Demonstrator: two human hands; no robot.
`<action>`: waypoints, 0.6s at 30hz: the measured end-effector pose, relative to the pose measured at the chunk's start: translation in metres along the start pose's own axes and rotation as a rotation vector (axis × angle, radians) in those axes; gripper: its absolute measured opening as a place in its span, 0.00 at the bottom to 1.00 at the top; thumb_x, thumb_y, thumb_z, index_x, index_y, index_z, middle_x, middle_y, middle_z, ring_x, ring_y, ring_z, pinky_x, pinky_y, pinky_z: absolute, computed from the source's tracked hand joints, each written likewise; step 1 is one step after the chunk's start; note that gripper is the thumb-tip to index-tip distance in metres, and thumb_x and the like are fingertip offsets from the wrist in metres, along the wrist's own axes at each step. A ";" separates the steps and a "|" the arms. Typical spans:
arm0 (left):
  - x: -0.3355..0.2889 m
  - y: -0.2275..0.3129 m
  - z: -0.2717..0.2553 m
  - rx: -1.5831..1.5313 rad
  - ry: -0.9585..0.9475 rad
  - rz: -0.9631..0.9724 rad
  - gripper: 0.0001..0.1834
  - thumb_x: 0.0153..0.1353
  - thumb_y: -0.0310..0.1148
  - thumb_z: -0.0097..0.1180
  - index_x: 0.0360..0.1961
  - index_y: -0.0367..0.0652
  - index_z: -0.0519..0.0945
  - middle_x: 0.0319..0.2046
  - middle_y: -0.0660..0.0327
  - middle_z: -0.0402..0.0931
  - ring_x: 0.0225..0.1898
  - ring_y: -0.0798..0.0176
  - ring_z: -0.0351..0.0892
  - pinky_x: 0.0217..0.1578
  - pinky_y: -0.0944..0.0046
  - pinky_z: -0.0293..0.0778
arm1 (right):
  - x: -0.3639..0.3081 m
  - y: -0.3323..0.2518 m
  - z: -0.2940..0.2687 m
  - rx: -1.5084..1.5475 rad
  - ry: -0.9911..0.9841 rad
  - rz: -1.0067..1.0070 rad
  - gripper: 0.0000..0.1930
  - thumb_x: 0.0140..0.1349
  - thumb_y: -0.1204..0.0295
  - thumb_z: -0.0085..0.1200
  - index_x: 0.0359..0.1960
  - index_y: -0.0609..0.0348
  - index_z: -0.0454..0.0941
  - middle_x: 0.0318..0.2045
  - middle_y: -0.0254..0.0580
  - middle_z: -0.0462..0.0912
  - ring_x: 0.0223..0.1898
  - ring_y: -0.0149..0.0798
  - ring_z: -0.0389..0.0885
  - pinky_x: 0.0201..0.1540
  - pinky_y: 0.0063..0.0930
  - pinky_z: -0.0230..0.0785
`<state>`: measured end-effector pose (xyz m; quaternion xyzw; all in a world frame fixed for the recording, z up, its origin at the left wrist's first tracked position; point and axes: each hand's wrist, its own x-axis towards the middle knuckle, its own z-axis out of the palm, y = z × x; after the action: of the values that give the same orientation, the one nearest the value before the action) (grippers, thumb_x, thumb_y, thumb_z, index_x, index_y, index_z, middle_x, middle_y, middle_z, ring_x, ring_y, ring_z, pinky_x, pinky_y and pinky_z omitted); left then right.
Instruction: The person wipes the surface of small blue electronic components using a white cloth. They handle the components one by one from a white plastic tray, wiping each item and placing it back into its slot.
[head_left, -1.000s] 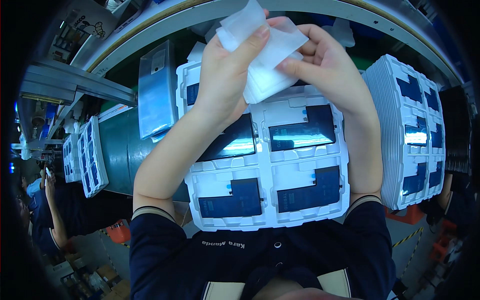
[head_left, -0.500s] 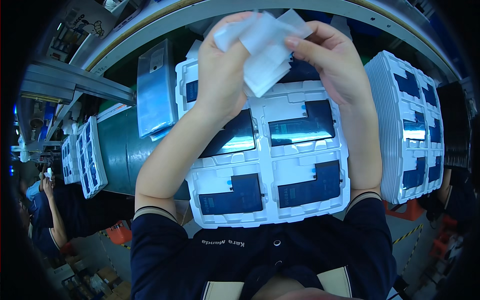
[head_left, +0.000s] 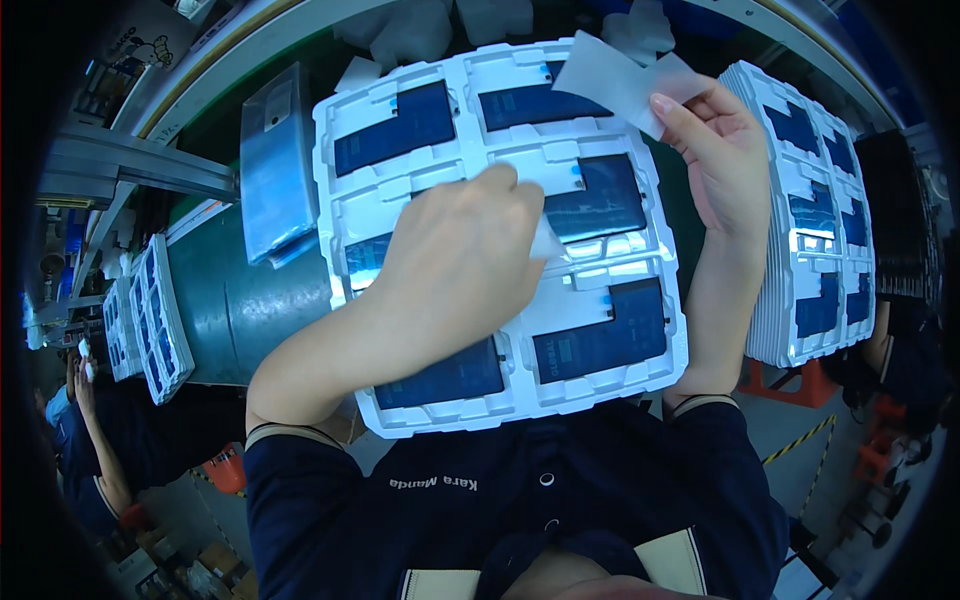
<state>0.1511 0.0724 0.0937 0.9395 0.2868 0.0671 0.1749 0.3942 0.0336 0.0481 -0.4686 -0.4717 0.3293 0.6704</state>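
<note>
A white moulded tray (head_left: 513, 385) lies before me, with flat dark L-shaped battery packs (head_left: 600, 330) in its pockets. Over the tray's middle, my left hand (head_left: 455, 255) is closed with its knuckles up. A corner of a white sheet (head_left: 545, 241) pokes out from under its fingers, and the hand hides the pockets beneath. Beyond the tray's far right corner, my right hand (head_left: 725, 140) pinches a few thin translucent white sheets (head_left: 625, 85) between thumb and fingers. These sheets hang over the far right battery pack (head_left: 530, 106).
A stack of filled trays (head_left: 765, 240) rises at the right, above a red stool (head_left: 795, 385). Clear plastic bags (head_left: 275, 170) lie left of my tray on the green mat (head_left: 250, 300). More trays (head_left: 160, 330) and a co-worker (head_left: 95, 430) are at the far left.
My hands have parted: the left has come down over the tray's middle with a sheet, the right has moved right with the rest. The tray appears higher in view.
</note>
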 end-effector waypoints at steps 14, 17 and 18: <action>-0.037 0.012 -0.031 -0.231 -0.058 0.126 0.09 0.41 0.20 0.58 0.28 0.38 0.81 0.35 0.54 0.78 0.30 0.44 0.79 0.30 0.56 0.73 | -0.032 -0.009 0.017 -0.213 -0.254 0.141 0.13 0.55 0.79 0.61 0.42 0.67 0.78 0.32 0.37 0.81 0.32 0.23 0.78 0.36 0.15 0.71; -0.041 0.009 -0.022 -0.249 -0.056 0.185 0.12 0.37 0.18 0.55 0.27 0.39 0.82 0.43 0.51 0.79 0.33 0.43 0.80 0.32 0.56 0.75 | -0.036 -0.012 0.022 -0.393 -0.230 0.151 0.13 0.54 0.80 0.61 0.42 0.67 0.78 0.31 0.37 0.81 0.30 0.23 0.77 0.34 0.15 0.71; -0.040 0.007 -0.020 -0.266 -0.067 0.191 0.13 0.36 0.18 0.55 0.28 0.39 0.82 0.46 0.49 0.78 0.34 0.42 0.80 0.33 0.55 0.75 | -0.037 -0.013 0.024 -0.453 -0.231 0.140 0.12 0.54 0.80 0.61 0.41 0.67 0.78 0.31 0.36 0.81 0.29 0.23 0.76 0.33 0.14 0.71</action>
<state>0.1168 0.0500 0.1137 0.9328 0.1786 0.0895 0.3000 0.3586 0.0039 0.0508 -0.5975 -0.5734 0.3122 0.4656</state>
